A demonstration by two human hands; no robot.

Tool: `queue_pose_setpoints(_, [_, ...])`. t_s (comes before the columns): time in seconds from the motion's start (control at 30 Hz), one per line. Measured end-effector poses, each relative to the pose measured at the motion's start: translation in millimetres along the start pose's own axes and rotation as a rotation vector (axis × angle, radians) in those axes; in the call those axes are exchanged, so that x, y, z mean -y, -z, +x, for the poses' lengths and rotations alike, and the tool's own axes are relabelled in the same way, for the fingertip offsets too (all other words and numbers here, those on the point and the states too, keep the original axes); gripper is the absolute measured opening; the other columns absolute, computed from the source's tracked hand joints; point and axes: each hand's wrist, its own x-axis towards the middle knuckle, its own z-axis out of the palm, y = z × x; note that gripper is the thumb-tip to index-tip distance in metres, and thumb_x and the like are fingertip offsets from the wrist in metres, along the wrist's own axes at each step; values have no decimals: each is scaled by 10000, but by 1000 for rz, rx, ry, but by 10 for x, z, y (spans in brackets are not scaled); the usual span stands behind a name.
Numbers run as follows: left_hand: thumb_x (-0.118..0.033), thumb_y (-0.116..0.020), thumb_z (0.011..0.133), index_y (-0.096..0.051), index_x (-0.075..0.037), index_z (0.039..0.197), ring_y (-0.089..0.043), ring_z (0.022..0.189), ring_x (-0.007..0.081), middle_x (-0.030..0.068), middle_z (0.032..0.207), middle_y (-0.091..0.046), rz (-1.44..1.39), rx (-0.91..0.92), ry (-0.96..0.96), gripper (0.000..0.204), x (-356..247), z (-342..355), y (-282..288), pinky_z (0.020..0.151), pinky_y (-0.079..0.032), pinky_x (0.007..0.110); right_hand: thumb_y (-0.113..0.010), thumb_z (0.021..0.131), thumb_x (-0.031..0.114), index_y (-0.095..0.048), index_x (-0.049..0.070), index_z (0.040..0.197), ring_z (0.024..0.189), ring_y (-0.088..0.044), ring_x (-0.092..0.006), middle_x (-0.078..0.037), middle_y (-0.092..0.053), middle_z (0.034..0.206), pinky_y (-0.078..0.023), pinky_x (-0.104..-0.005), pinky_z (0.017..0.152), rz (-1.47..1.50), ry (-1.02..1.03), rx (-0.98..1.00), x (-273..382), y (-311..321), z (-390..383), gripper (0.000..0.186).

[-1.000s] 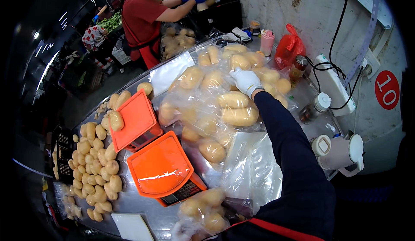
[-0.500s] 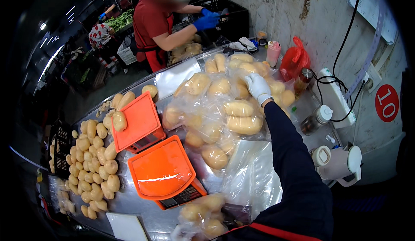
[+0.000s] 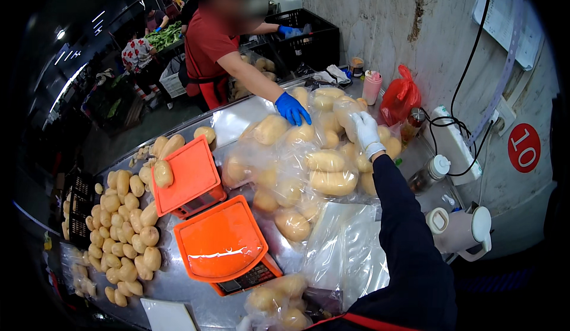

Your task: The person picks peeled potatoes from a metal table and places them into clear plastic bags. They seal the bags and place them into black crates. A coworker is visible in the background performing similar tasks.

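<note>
For this step I'd get a full grip on the potato bag [image 3: 346,117] w/ my R hand [image 3: 368,134], lift slow so neighbouring bags [image 3: 333,175] don't drag or tear, & mind the co-worker's blue-gloved hand [image 3: 292,109] nearby. R hand's part-curled against that bag; can't tell if the film's pinched. Bag's touching it, just to its L, toward the far side of the desk [image 3: 178,279]. L hand [image 3: 244,324] mostly cut off at lower edge, beside a 2nd potato bag [image 3: 279,298]; can't tell its grip.
</note>
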Motion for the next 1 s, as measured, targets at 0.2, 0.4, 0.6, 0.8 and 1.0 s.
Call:
queue_pose_setpoints(0.2, [-97, -712, 963, -694, -39, 1069, -654, 921, 169, 72, 1017, -725, -215, 49, 60, 122, 84, 2, -25, 840, -533, 320, -623, 1031, 200, -662, 44, 954, 788, -498, -60, 38, -600, 864, -436, -263, 704, 163, -79, -14, 109, 464, 261, 178])
queue_pose_setpoints(0.4, [-66, -685, 972, -688, -43, 1136, -646, 976, 174, 86, 1086, -718, -189, 88, -46, 166, 197, 22, -7, 907, -518, 323, -620, 1038, 225, -680, 32, 956, 764, -504, -61, 29, -613, 838, -436, -262, 690, 206, 45, -26, 980, 1056, 95, 218])
queue_pose_setpoints(0.6, [44, -688, 876, -704, 14, 1003, -661, 738, 111, 69, 845, -714, -98, -25, -262, 131, 204, 154, -54, 684, -544, 276, -609, 1047, 263, -694, 32, 1008, 774, -503, -58, 46, -611, 865, -424, -249, 687, 193, 250, 2, 2088, 1515, -286, 249])
queue_pose_setpoints(0.8, [51, -675, 883, -688, 25, 976, -639, 745, 87, 58, 841, -702, -164, 26, -414, 98, 85, 144, 26, 665, -519, 264, -611, 1055, 289, -686, 6, 1151, 873, -581, -48, 34, -669, 979, -473, -225, 782, 294, 201, 61, 3001, 1947, -1034, 308])
queue_pose_setpoints(1.0, [78, -650, 892, -675, 23, 975, -636, 793, 86, 33, 864, -691, -259, 54, -569, 103, -66, -75, 312, 711, -515, 253, -605, 1062, 293, -681, 16, 1191, 939, -588, -36, 12, -675, 1044, -477, -210, 815, 273, 181, 95, 3646, 2300, -2253, 315])
